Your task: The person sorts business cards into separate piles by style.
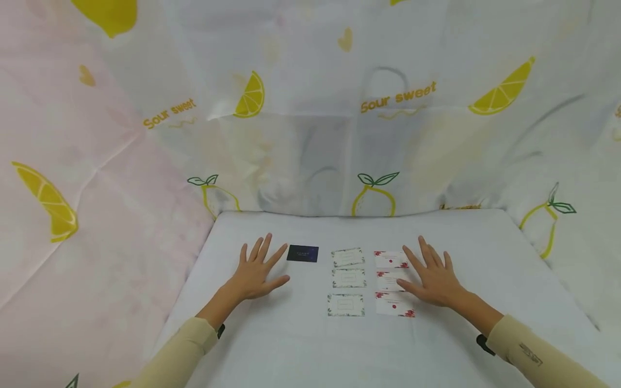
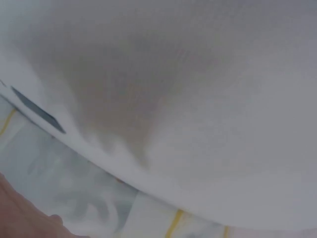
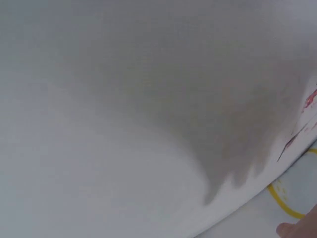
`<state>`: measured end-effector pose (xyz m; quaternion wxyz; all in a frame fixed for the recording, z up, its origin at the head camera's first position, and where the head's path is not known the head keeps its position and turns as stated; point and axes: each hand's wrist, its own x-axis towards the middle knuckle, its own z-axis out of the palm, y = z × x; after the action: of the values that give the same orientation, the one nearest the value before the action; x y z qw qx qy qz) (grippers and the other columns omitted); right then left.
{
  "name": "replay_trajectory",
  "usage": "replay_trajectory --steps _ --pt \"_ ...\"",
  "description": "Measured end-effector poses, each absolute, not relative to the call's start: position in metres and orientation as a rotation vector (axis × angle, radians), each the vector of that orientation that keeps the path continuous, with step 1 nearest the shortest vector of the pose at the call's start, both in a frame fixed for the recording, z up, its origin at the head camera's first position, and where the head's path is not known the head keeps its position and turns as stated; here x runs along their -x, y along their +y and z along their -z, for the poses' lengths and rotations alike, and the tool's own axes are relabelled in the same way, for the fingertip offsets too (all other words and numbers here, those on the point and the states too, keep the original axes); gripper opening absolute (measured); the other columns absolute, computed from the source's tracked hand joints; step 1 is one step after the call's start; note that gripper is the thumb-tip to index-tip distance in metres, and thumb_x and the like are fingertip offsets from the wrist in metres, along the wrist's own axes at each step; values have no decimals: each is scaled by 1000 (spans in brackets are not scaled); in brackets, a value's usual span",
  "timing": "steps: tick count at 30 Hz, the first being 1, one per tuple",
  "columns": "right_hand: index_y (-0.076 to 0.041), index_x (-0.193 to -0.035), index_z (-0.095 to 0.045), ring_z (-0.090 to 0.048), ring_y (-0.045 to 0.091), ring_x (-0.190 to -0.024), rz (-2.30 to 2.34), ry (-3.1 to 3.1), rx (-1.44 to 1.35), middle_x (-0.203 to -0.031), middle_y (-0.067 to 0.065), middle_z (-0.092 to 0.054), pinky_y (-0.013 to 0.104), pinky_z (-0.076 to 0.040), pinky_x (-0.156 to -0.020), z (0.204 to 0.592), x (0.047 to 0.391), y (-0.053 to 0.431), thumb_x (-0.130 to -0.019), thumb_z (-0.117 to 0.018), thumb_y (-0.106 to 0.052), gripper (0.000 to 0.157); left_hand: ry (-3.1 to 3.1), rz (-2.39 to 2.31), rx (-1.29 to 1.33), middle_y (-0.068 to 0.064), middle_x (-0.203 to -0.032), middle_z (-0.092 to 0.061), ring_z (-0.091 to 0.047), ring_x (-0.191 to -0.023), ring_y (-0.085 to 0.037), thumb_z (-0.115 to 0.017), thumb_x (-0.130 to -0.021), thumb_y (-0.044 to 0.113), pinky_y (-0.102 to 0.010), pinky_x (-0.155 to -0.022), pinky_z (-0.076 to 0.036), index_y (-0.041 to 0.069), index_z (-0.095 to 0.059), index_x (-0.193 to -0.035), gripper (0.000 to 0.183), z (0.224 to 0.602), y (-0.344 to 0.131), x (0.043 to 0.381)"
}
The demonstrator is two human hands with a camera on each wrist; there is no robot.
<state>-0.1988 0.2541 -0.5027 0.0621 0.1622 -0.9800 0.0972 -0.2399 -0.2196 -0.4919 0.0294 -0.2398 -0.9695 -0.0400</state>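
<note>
My left hand (image 1: 256, 274) is spread over the white table, palm down, its index fingertip right beside a dark blue card (image 1: 303, 254). On the other side my right hand (image 1: 433, 274) has its fingers spread too, thumb and index overlapping a column of white cards with red floral corners (image 1: 395, 304). Between the hands stands a column of white cards with green leafy borders (image 1: 345, 305); the top one (image 1: 347, 257) sits slightly tilted. Neither hand holds anything. In the left wrist view the dark card (image 2: 38, 110) shows near the table edge.
The white table (image 1: 291, 350) ends at a hanging cloth (image 1: 310, 156) printed with lemons, which rises behind it and along both sides. Each wrist wears a dark strap (image 1: 485, 345). Hand shadows fall on the tabletop in both wrist views.
</note>
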Motion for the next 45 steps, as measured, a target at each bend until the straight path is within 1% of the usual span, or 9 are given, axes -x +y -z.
replay_trajectory --steps 7,17,22,26,30,33,38,42,45 --pt "-21 -154 -30 -23 48 -143 -143 -2886 -528 -163 21 -11 78 -10 -106 505 196 261 -85 -61 -61 86 -2996 107 722 -18 -166 0 -6 -152 -40 -41 -94 69 -70 -113 -1 32 -16 -159 79 495 -223 239" --pt "-15 -152 -36 -24 48 -142 -215 -2924 -524 -161 25 -16 75 -10 -108 500 194 252 -87 -61 -57 82 -3019 121 680 -17 -166 1 -5 -152 -41 -38 -96 66 -70 -114 0 32 -18 -158 74 495 -222 243" --pt "-15 -154 -32 -23 48 -143 -261 -2951 -526 -163 23 -12 74 -9 -110 501 197 245 -89 -58 -60 82 -3001 143 752 -19 -166 0 -8 -152 -43 -39 -97 64 -70 -113 -2 29 -21 -158 72 496 -214 238" --pt "-15 -155 -28 -26 48 -141 -323 -2944 -542 -163 23 -11 75 -10 -108 503 202 239 -88 -60 -60 87 -2948 154 812 -17 -166 0 -12 -151 -41 -40 -98 62 -69 -114 -5 29 -20 -158 71 496 -207 237" --pt "-15 -156 -24 -30 47 -139 -331 -2948 -556 -162 23 -13 74 -14 -108 505 208 233 -87 -62 -60 91 -2944 162 840 -16 -167 2 -9 -152 -40 -38 -99 61 -69 -114 -6 31 -17 -159 71 498 -202 239" --pt "-15 -156 -24 -32 48 -139 -344 -2958 -562 -162 24 -14 73 -16 -109 506 214 228 -88 -62 -59 90 -2948 174 846 -15 -167 1 -9 -153 -38 -36 -100 59 -69 -114 -10 31 -17 -159 68 499 -198 241" --pt "-16 -156 -24 -39 49 -135 -373 -2960 -596 -158 25 -24 70 -25 -107 504 223 220 -88 -66 -54 89 -2925 246 861 -14 -167 -6 -19 -150 -39 -38 -101 56 -66 -112 -20 29 -20 -159 66 499 -184 248" --pt "-15 -156 -26 -42 47 -133 -405 -2978 -618 -153 23 -34 68 -31 -105 502 230 214 -86 -72 -47 89 -2898 260 928 -16 -165 -14 -29 -146 -38 -44 -101 53 -63 -109 -27 25 -22 -158 68 500 -166 256" --pt "-14 -155 -28 -44 45 -133 -475 -2975 -621 -150 22 -40 66 -33 -105 501 240 204 -86 -75 -41 88 -2872 253 966 -15 -162 -26 -38 -142 -35 -53 -99 48 -59 -107 -33 20 -29 -156 67 501 -151 264"
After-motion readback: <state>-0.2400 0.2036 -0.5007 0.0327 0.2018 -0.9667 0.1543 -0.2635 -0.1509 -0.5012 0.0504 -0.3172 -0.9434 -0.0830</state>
